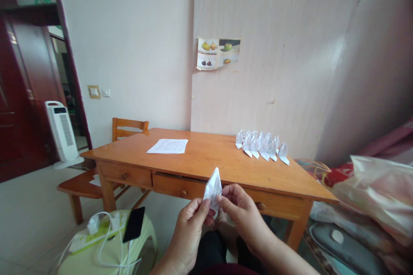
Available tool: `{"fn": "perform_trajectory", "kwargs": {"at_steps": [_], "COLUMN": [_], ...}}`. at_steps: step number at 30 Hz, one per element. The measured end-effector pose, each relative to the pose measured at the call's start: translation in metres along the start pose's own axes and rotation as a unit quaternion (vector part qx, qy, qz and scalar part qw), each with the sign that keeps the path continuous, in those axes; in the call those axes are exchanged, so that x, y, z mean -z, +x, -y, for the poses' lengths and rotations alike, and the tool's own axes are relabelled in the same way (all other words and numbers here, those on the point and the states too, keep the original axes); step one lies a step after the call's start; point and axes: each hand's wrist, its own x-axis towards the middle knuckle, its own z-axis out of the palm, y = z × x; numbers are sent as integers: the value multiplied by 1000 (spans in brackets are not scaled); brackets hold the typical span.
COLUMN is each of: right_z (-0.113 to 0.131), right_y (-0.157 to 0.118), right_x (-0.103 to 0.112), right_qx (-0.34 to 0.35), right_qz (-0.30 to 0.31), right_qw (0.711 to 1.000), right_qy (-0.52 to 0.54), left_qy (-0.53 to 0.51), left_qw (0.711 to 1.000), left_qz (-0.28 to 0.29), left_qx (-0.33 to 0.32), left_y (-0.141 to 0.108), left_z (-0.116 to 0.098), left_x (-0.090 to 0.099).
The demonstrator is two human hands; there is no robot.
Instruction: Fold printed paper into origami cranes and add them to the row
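Observation:
A folded paper piece (213, 187), white with print and pointed at the top, stands upright between my two hands in front of the table's near edge. My left hand (193, 219) pinches its lower left side with thumb and fingers. On its lower right, my right hand (237, 206) has the thumb pressed to the paper and the fingers curled behind. Several similar folded paper pieces (263, 144) stand in rows at the table's far right. A stack of printed sheets (167, 146) lies flat towards the left of the tabletop.
The wooden table (206, 157) has drawers along its front. At lower left a pale stool (87, 262) holds a power strip (97, 232), cables and a black phone (134, 223). Plastic bags (377, 193) crowd the right side. A wooden chair (129, 123) stands behind the table's left end.

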Motion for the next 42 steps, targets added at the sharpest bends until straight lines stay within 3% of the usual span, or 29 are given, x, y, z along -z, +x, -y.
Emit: {"fn": "perform_trajectory", "kwargs": {"at_steps": [5,15,19,25,34,42], "right_z": [-4,-9,-10,-6,-5,0], "right_y": [0,-3,-5,-9,-8,-11], "right_x": [-1,-2,-1,-6,1,1], "right_qx": [30,29,33,-2,-20,-64], "right_qz": [-23,31,5,100,49,104], "right_qw": [999,999,999,995,996,990], "right_qy": [-23,30,17,21,-76,-69], "left_qy": [11,42,46,41,45,-6], "left_qw": [1000,999,998,998,999,1000], "left_qz": [11,18,18,2,7,5], "left_qx": [7,-21,-29,-40,-23,-27], "left_y": [-2,-6,-7,-8,-6,-6], "left_z": [-3,-7,-7,-7,-9,-7], "left_x": [-2,-3,-3,-4,-3,2]}}
